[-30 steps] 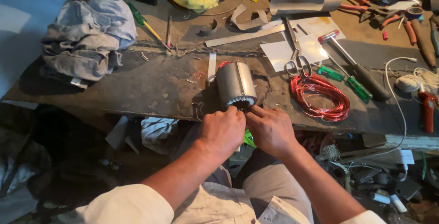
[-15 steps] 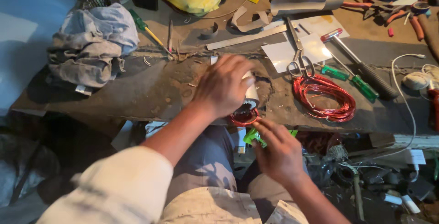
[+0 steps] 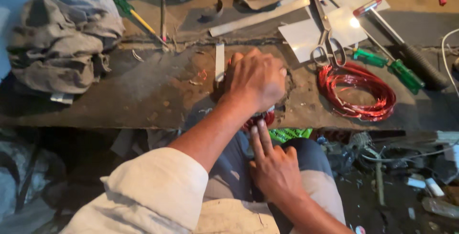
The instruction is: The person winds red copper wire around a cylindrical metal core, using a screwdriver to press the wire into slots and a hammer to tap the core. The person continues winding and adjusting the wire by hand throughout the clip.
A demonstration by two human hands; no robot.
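Observation:
My left hand [image 3: 256, 80] lies over a metal cylinder with red wire windings at the front edge of the workbench [image 3: 143, 100], gripping it from above and hiding most of it. A bit of its red winding [image 3: 262, 119] shows below my palm. My right hand [image 3: 273, 164] is just beneath, two fingers stretched up and touching the red winding at the cylinder's end. A coil of red wire [image 3: 356, 90] rests on the bench to the right.
Scissors [image 3: 327, 43] lie on white paper [image 3: 330, 28] beside a hammer [image 3: 401, 43] and green-handled screwdrivers [image 3: 394, 69]. A bundle of grey cloth [image 3: 62, 38] sits at the left. A flat metal strip [image 3: 258, 16] lies behind. Cables and clutter cover the floor at the right.
My left hand has moved from the cylinder's end onto its top, covering it. My right hand has dropped below the bench edge and now points two fingers up at the winding.

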